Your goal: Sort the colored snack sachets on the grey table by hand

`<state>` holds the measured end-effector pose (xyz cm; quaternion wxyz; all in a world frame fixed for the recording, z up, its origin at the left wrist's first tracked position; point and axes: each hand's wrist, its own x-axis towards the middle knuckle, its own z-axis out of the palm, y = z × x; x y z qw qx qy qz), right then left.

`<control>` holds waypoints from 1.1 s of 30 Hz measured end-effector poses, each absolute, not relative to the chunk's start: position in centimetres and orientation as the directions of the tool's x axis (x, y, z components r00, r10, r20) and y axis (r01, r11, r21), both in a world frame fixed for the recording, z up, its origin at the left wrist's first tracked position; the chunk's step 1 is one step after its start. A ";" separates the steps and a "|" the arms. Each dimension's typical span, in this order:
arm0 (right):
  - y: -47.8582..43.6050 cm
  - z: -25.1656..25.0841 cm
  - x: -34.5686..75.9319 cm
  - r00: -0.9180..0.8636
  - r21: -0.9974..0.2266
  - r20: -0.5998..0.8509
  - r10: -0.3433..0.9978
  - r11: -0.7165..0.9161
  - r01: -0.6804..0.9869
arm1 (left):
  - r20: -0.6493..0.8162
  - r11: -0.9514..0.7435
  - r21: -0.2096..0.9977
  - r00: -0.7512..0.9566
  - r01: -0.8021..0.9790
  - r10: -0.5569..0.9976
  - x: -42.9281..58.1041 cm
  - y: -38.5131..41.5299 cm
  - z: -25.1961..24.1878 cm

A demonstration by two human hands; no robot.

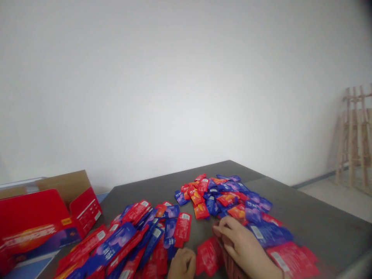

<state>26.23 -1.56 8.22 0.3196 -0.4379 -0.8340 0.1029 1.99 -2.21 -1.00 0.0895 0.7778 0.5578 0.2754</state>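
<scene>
My right hand (242, 246) is at the lower middle of the head view, its thumb and fingers pinched on a dark red packet (228, 257) that is partly hidden and blurred. To its left, my left hand (182, 264) is curled closed at the bottom edge; what it holds, if anything, is hidden. Between the two hands lie red packets (208, 255). A loose heap of red and blue flat packets (116, 244) spreads left of my left hand. Another mixed heap (221, 195) lies beyond my right hand, with blue packets (271, 232) and red packets (292, 259) to its right.
An opened red cardboard box (31, 217) with raised flaps stands at the left. The dark table (145, 190) has its far edge near a white wall (186, 85). Wooden stands (356, 135) lean at the far right on the floor.
</scene>
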 end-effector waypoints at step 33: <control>0.1 4.7 24.4 -0.333 -0.231 0.209 0.920 0.377 0.897 | 0.064 -0.353 0.334 0.353 0.874 0.933 3.2 -2.3 0.3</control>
